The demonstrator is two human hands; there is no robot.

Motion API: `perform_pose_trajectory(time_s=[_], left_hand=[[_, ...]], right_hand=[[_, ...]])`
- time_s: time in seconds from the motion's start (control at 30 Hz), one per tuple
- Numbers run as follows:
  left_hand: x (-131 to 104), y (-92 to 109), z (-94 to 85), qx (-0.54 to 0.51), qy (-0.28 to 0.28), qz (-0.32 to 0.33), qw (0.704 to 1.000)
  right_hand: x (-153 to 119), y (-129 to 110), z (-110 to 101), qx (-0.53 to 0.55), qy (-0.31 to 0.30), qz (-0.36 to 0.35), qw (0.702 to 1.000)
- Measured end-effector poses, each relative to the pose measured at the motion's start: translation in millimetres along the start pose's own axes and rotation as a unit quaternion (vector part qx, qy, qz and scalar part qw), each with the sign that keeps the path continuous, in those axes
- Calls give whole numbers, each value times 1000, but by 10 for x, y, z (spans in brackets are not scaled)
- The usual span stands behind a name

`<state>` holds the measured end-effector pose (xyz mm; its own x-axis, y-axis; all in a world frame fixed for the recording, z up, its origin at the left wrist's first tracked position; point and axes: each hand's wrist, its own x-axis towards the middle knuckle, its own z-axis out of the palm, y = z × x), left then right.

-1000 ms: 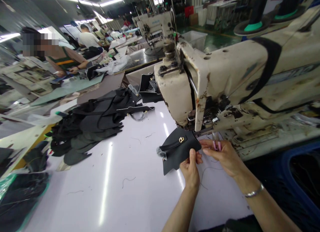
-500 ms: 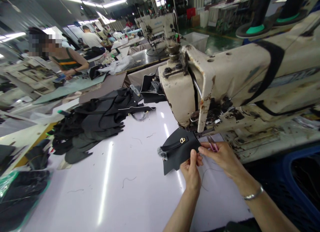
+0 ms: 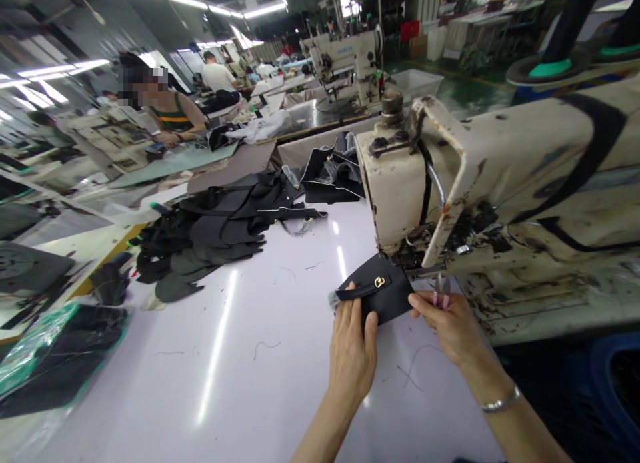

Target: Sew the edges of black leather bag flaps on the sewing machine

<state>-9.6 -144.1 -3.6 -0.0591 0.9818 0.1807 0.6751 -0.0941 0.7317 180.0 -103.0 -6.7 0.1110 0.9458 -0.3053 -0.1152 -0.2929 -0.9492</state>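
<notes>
A black leather-like panel [image 3: 395, 302] with a strap and gold-coloured metal fitting [image 3: 380, 282] lies on the pale table, its far edge under the head of the sewing machine [image 3: 400, 203]. My left hand [image 3: 353, 353] rests flat on the panel's near left part, fingers stretched over the strap and thumb apart. Clear plastic wrap [image 3: 333, 300] covers the strap's left end. At the panel's right corner, my right hand [image 3: 450, 326] touches the edge with thumb and forefinger. Small pink-handled scissors [image 3: 441, 296] are tucked in that same hand, blades pointing towards the machine.
Black cut pieces [image 3: 215, 230] lie heaped at the back left. Behind the machine head are black pieces with light edges [image 3: 333, 176]. Loose threads [image 3: 265, 346] dot the table [image 3: 165, 403]. A blue crate [image 3: 595, 376] stands at right. A co-worker [image 3: 175, 113] sits at another machine.
My left hand has gone from pinching the panel's near edge to lying flat on it, further left. The panel lies flatter. The whole view has shifted, with surroundings appearing further right.
</notes>
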Motion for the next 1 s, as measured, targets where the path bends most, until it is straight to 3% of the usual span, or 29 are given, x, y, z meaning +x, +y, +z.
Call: perform_pose_trajectory(time_s=[0.1,0.2,0.3,0.6,1.0], left_hand=[[371,0,64,13,-52,23,998],[701,112,82,45,-58,76,994],[886,248,42,78,-59,85,992],[984,340,27,103,-32,84,991],[1164,230,-14,19,-91,111,989]], right_hand=[[0,29,11,9,13,9,1000],[5,65,6,-37,33,-7,999],[-3,85,2,-60,36,-27,997],[-19,36,39,-65,28,-40,997],[28,15,82,-88,24,-72,993]])
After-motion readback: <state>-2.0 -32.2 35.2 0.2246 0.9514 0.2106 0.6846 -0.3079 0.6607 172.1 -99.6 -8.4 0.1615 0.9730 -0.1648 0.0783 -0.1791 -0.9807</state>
